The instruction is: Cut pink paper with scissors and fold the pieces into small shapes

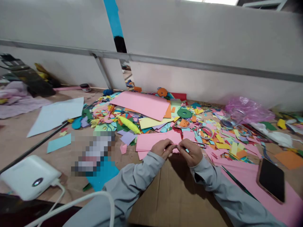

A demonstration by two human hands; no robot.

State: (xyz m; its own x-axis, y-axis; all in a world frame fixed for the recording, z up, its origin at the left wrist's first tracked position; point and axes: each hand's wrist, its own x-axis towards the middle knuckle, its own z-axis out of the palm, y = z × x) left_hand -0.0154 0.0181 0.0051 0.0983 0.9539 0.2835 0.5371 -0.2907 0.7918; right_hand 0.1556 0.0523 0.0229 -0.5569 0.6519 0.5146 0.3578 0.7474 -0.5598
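The small pink piece [175,144] is pinched between my two hands, just above the far edge of the cardboard [158,201] in front of me. The fingers of my left hand [163,148] are clamped on one end, the fingers of my right hand [190,152] on the other, tips almost meeting; I can't make out its full shape between them. Just beyond my left hand lie pink sheets [153,140] on the table [21,135]. Past my right hand, a clear ring [205,138] rests among many-coloured paper scraps [222,145]. Farther out, a large pink sheet [142,103] lies over the heap, with a neon yellow bundle [129,124] near its lower edge and a green paper disc [184,113] to its right. By my right forearm, a slim dark tool [236,181] and a phone [271,180] lie on more pink paper [251,175]. To my left are a blue sheet [104,175] and, near the table's edge, a white device [29,176] with a cable [62,195] plugged in. A crumpled purple plastic bag [248,108] sits at the far right, against the pale wall [201,37].
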